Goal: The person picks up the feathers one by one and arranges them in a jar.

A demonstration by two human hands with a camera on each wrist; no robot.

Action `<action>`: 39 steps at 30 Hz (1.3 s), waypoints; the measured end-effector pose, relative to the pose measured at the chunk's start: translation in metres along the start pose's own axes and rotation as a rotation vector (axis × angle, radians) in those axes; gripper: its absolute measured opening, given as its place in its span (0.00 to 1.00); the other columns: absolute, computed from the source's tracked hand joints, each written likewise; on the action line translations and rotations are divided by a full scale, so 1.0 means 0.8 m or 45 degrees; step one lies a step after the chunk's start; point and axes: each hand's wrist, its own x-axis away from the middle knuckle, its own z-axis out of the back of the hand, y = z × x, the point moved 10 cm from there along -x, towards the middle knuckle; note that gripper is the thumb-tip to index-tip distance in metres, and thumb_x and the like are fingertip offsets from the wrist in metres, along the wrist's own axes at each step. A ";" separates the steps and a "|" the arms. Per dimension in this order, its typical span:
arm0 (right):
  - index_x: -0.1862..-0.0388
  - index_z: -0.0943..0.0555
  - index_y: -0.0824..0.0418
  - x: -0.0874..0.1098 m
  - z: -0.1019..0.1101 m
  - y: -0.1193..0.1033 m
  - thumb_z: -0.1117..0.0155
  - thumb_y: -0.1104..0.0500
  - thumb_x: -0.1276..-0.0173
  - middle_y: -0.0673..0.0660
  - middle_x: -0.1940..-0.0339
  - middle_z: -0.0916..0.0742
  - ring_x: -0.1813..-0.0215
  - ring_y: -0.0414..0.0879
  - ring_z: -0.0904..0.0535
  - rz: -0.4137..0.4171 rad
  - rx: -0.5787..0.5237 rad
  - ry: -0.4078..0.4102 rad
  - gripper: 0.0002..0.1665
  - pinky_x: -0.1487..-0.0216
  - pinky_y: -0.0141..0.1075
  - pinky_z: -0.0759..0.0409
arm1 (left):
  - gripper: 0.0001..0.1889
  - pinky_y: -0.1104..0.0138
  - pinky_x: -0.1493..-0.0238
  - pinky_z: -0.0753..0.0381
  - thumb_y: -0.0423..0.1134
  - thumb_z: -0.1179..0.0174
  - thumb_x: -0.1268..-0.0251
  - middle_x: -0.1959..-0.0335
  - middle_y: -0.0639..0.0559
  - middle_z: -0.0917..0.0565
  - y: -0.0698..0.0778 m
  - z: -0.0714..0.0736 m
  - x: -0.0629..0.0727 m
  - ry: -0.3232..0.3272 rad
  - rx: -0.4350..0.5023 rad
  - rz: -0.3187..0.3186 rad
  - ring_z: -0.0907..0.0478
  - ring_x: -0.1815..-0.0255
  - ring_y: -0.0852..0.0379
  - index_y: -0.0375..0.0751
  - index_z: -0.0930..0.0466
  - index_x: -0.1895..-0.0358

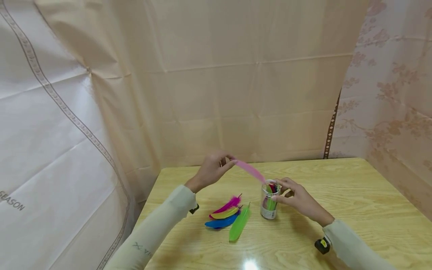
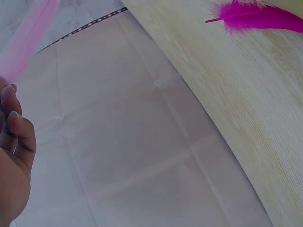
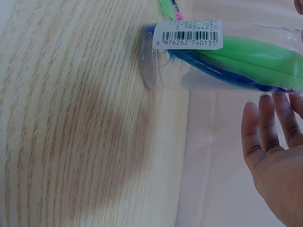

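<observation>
A pink feather (image 1: 250, 170) is pinched at one end by my left hand (image 1: 216, 167), its other end at the mouth of a clear jar (image 1: 269, 213). In the left wrist view the same pink feather (image 2: 29, 40) rises from the fingertips of my left hand (image 2: 16, 142). Upright on the table, the jar holds green, blue and other coloured feathers and bears a barcode label (image 3: 188, 35). My right hand (image 1: 294, 195) grips the jar near its rim, thumb and fingers on either side. Part of that hand is cut off in the right wrist view.
Left of the jar lie a magenta feather (image 1: 228, 205), a yellow feather (image 1: 224, 213), a blue feather (image 1: 222, 222) and a green feather (image 1: 240, 223). The wooden table (image 1: 337, 195) is backed by a hanging beige sheet (image 1: 236, 93), with a floral sheet (image 1: 395, 105) at the right.
</observation>
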 end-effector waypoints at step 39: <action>0.24 0.28 0.56 -0.001 0.002 0.000 0.30 0.50 0.27 0.52 0.45 0.20 0.47 0.51 0.25 0.014 -0.041 -0.023 0.35 0.49 0.38 0.20 | 0.05 0.78 0.59 0.24 0.34 0.35 0.28 0.58 0.55 0.14 0.038 -0.089 -0.019 -0.200 0.015 -0.296 0.23 0.64 0.64 0.40 0.14 0.53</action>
